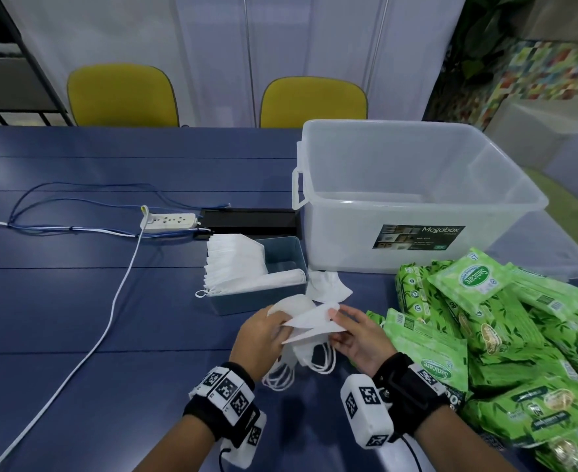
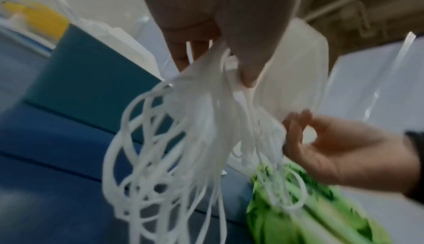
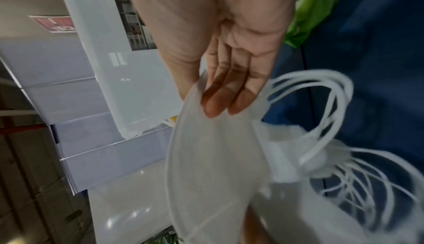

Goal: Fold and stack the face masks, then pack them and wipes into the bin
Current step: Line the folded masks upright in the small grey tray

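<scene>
Both hands hold a bunch of folded white face masks [image 1: 309, 321] above the near middle of the blue worktop [image 1: 76, 301]. The left hand [image 1: 258, 338] grips the left end, and the right hand [image 1: 359, 338] pinches the right edge between thumb and fingers. Their ear loops [image 1: 282, 376] dangle below. The clear bin [image 1: 417, 199] stands far right, green wipes packs [image 1: 505, 335] heaped right, and a small blue tray [image 1: 263, 298] of masks sits just beyond the hands.

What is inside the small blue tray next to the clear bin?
The small blue tray holds a row of white face masks standing on edge, filling its left side. The right side shows bare wall; the floor under the masks is hidden.
</scene>
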A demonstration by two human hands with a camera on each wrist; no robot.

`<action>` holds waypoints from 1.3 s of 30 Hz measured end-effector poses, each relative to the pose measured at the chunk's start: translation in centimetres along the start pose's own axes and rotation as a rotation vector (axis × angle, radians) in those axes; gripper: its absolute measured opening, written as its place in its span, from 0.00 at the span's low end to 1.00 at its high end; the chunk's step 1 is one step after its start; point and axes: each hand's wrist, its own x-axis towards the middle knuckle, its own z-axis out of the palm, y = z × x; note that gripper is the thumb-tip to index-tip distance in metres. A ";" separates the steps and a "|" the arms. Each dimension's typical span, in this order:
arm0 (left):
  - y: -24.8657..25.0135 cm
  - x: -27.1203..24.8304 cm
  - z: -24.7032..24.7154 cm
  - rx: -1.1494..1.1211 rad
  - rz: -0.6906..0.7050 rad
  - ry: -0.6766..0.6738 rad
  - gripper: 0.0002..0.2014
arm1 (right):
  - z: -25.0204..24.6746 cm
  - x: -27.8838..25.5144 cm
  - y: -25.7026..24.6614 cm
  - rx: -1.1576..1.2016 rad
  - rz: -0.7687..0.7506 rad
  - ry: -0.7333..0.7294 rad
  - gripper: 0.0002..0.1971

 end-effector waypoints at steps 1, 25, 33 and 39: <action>0.1 0.0 -0.2 -0.106 -0.102 0.014 0.18 | -0.3 0.1 -0.3 0.011 -0.042 -0.001 0.10; 1.3 0.9 -2.7 -0.702 -0.222 -0.271 0.05 | 1.4 0.1 -2.8 -1.060 -0.606 -0.105 0.09; 1.4 1.1 -2.3 -0.815 -0.377 0.037 0.23 | 0.6 0.4 -3.0 -0.855 -0.607 0.022 0.09; 2.1 1.2 -1.2 -0.672 -0.420 0.070 0.11 | 2.0 0.2 -1.9 -0.849 -0.586 0.093 0.11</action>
